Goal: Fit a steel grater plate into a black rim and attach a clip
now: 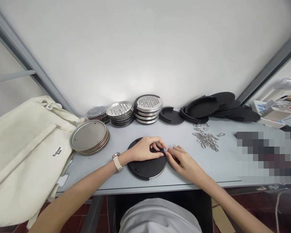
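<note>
A black round disc (145, 168) with a raised rim lies flat on the table near its front edge, a thin silvery strip showing along its lower right. My left hand (147, 149) rests over the disc, closed, thumb and fingers meeting at its right edge. A small metal carabiner clip (164, 149) shows only in part between my fingertips there. From the right, my right hand (180, 160) pinches this clip, its fingertips almost touching those of my left hand. How far the clip passes through the disc is hidden by my fingers.
Stacked along the wall are round metal grater plates (120, 110), plain metal discs (88, 136) and black covers (201, 106). Loose carabiner clips (206, 139) lie right of my hands. A cream bag (34, 152) hangs over the left side, and a blurred-out patch (269, 158) covers the right.
</note>
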Tool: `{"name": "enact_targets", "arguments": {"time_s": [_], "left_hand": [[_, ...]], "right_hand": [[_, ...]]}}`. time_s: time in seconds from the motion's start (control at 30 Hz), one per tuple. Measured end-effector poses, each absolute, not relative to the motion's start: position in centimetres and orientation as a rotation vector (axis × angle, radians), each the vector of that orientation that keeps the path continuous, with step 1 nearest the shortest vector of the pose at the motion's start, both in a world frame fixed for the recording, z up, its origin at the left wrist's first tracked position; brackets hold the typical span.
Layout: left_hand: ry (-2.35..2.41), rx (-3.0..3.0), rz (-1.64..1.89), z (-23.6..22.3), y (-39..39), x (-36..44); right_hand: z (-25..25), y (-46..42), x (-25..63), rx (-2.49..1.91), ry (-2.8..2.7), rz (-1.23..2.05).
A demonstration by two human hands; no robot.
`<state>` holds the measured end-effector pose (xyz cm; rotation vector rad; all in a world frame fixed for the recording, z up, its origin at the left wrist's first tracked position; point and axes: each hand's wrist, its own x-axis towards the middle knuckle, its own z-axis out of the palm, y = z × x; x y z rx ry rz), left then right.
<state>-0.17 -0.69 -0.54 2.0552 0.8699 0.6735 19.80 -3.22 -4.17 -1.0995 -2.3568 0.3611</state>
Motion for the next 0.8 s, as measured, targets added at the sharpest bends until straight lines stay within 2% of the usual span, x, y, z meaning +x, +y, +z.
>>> {"name": "enact_targets", "arguments": {"time_s": [0.8], "left_hand": [[0.895,2.041,0.649,-0.62,-0.44,-0.26]], "right_hand": [[-4.17,-3.25,19.81,-1.100,-2.346,0.351]]}}
